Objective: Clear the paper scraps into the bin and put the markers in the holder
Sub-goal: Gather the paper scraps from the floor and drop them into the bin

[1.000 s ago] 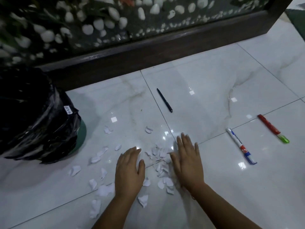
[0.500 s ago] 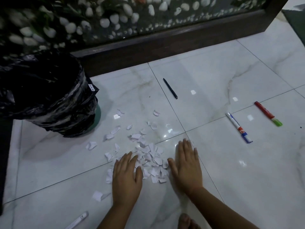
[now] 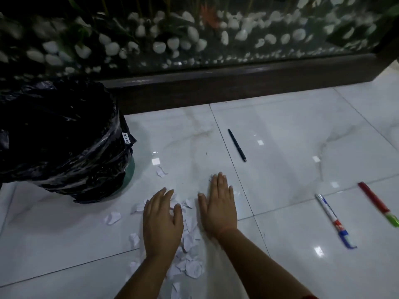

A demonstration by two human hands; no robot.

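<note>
Several white paper scraps (image 3: 190,238) lie bunched on the tiled floor between and under my hands. My left hand (image 3: 162,221) rests flat, palm down, on the left part of the heap. My right hand (image 3: 219,207) lies flat beside it, fingers together, along the right edge of the scraps. A bin lined with a black bag (image 3: 62,145) stands to the left. A black pen (image 3: 237,145) lies ahead. A white and blue marker (image 3: 333,220) and a red marker with a green cap (image 3: 377,203) lie to the right. No holder is in view.
A dark wooden base (image 3: 216,87) with a glass panel of white pebbles (image 3: 194,39) runs across the far side. Loose scraps lie near the bin's foot (image 3: 161,171) and to my left (image 3: 112,217). White glossy tiles (image 3: 280,130) cover the floor.
Both flat hands have slid forward and left across the floor, pushing the scraps into a tighter heap nearer the bin. The view has shifted, so the bin looks closer.
</note>
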